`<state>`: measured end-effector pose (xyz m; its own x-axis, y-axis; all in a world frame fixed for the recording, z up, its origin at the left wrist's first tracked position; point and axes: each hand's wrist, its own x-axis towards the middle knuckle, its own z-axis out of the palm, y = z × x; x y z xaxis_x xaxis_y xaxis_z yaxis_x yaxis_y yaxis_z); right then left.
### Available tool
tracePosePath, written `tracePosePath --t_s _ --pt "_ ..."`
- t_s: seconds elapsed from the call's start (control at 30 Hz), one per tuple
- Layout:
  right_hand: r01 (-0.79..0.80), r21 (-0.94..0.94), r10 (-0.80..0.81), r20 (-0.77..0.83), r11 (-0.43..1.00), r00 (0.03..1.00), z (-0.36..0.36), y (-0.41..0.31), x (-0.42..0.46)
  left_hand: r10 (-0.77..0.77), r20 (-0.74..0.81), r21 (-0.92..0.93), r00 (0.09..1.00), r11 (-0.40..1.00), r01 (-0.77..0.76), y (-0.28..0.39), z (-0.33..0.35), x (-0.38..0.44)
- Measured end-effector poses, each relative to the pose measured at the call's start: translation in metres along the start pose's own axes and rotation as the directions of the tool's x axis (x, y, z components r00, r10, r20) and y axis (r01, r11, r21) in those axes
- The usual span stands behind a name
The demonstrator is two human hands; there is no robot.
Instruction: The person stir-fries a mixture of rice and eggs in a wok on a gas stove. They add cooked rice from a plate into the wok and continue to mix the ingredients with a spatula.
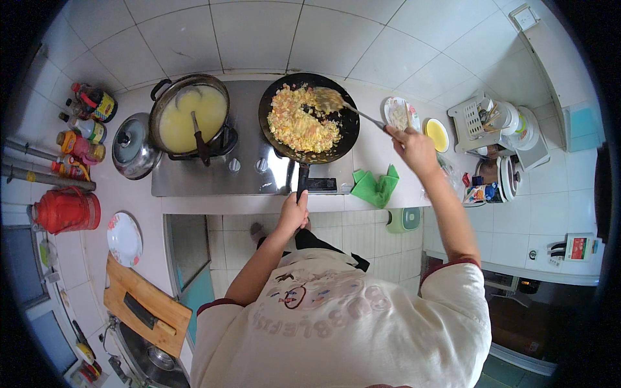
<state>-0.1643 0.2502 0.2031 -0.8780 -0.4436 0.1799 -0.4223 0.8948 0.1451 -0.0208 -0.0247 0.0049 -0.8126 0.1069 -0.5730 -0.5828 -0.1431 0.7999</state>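
My left hand (293,211) is closed around the black handle (303,179) of a dark frying pan (350,133) on the stove. Chopped egg and small pink and pale pieces, like a fried rice mixture (296,121), fill mostly the left and lower part of the pan. In my right hand (416,149) is the handle of a metal spatula (366,116). Its blade lies in the upper right of the pan, coated with food. Left of the pan, a pot (155,116) holds a yellowish soup or porridge (177,126), with a ladle (198,133) resting in it.
A glass-and-steel lid (131,150) leans beside the pot. A green cloth (376,186), a floral plate (389,114) and a yellow bowl (436,136) lie to the right. A cleaver (139,310) rests on a wooden cutting board (167,334) by the sink (140,356); a red thermos (68,209) stands left.
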Motion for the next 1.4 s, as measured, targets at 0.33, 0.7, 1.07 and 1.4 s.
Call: tracePosePath --t_s 0.33,0.7,1.07,1.4 --pt "-0.589 0.615 -0.022 0.701 0.524 0.713 0.026 0.004 0.014 -0.023 0.014 -0.046 1.000 0.999 0.024 0.004 0.002 -0.004" --pt "0.025 0.164 0.005 -0.180 0.986 0.984 0.008 -0.043 -0.031 0.004 0.000 -0.070 1.000 0.998 -0.004 -0.002 -0.002 0.001" --pt "-0.275 0.571 0.161 0.243 0.773 0.957 0.058 -0.047 -0.030 -0.025 0.017 -0.034 1.000 0.999 0.026 0.006 0.001 -0.006" --pt "-0.323 0.450 0.143 0.390 0.832 0.910 0.033 -0.021 -0.005 0.000 -0.005 0.018 1.000 1.000 0.001 0.005 -0.001 -0.005"
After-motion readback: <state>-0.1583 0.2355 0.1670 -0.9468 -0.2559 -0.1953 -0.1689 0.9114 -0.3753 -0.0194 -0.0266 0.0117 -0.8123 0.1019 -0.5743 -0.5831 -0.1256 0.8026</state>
